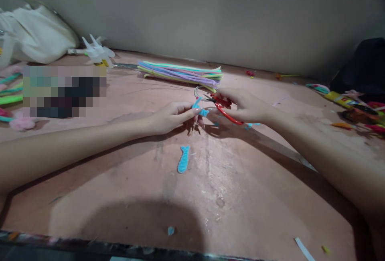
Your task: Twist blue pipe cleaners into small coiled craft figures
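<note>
My left hand [173,118] pinches a small bent piece of blue pipe cleaner [203,113] between thumb and fingers, above the middle of the table. Close on its right, my right hand [237,102] is wrapped round red-handled pliers [230,115]. Their dark jaws point left towards the blue piece; whether they touch it I cannot tell. Nearer to me, a flat fish-shaped figure of blue pipe cleaner [183,160] lies on the table. Short blue scraps [253,124] lie below my right hand.
A bundle of pastel pipe cleaners [180,74] lies behind my hands. White glue bottles [100,55] and a white bag [42,34] stand back left, near a pink pompom [22,121]. A dark bag [362,68] and craft scraps are at right. A white strip [303,249] lies in front.
</note>
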{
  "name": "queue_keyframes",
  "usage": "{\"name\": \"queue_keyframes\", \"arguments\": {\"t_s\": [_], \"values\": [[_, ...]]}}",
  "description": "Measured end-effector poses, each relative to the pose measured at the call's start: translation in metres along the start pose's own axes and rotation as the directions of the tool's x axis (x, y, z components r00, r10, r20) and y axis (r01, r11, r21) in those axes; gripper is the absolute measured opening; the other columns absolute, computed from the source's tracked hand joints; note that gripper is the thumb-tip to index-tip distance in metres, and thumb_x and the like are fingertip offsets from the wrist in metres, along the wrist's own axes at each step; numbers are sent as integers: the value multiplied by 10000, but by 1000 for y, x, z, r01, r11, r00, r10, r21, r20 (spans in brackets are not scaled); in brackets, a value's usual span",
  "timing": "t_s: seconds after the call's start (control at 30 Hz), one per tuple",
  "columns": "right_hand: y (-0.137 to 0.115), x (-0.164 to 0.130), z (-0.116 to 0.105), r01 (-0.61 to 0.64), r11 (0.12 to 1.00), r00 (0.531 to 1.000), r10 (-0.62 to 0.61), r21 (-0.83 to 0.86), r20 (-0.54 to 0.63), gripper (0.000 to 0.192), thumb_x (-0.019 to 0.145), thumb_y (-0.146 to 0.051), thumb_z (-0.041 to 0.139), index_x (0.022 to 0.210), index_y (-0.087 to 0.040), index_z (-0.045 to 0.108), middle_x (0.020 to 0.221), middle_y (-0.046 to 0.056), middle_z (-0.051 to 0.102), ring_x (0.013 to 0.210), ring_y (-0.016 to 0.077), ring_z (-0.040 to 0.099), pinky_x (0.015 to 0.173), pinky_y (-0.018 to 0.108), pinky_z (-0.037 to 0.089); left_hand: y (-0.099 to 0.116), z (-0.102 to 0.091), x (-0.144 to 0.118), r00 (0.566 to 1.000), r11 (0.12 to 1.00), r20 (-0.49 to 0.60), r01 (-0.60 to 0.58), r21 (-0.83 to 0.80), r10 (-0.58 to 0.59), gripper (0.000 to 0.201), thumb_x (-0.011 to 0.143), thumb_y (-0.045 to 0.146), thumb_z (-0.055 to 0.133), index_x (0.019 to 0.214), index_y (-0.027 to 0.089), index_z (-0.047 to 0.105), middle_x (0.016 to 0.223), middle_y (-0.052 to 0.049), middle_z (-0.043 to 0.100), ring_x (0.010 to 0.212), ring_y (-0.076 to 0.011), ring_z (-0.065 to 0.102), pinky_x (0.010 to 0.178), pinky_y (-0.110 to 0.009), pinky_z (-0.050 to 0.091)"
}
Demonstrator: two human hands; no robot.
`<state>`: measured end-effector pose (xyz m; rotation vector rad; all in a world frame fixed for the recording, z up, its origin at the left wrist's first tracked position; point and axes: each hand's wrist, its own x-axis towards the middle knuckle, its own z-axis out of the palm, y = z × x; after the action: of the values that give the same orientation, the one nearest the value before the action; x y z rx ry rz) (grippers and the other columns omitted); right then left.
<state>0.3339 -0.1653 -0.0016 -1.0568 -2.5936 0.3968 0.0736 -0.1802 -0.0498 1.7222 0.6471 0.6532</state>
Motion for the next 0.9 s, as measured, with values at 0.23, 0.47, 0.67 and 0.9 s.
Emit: {"name": "queue_keyframes", "arguments": {"t_s": [0.23, 0.47, 0.67, 0.9], "values": [[-24, -5, 2, 99, 986, 993, -88, -137, 82, 226, 963, -428, 541, 877, -227, 482, 837, 48, 605, 715, 173, 467, 692, 315, 322, 0, -1, -2, 994, 997, 109, -13, -76, 21, 378, 1071, 519, 668, 965, 156, 663, 776, -13, 692, 628, -86, 592, 581, -197, 472], [-27, -6, -1, 78, 994, 986, -65, -80, 154, 247, 1012, -425, 537, 912, -201, 566, 862, 61, 644, 725, 175, 504, 688, 312, 342, -4, -1, -3, 992, 996, 128, 30, -86, -19, 394, 1068, 524, 664, 933, 154, 678, 790, -23, 706, 660, -95, 610, 581, -197, 453], [-22, -7, -1, 68, 996, 973, -78, 51, 219, 271, 1060, -431, 554, 948, -191, 612, 841, 31, 622, 708, 157, 453, 674, 306, 315, -2, -2, -4, 984, 990, 157, 102, -97, -86, 452, 1015, 561, 722, 852, 142, 678, 744, -27, 672, 649, -108, 621, 577, -211, 466], [-21, -6, -5, 63, 997, 953, -73, 42, 295, 330, 1047, -446, 552, 817, -213, 512, 735, 1, 537, 654, 142, 413, 646, 298, 282, 7, 1, -6, 965, 975, 227, 167, -149, -131, 448, 974, 559, 784, 844, 148, 659, 721, 4, 646, 598, -78, 559, 538, -190, 436]]}}
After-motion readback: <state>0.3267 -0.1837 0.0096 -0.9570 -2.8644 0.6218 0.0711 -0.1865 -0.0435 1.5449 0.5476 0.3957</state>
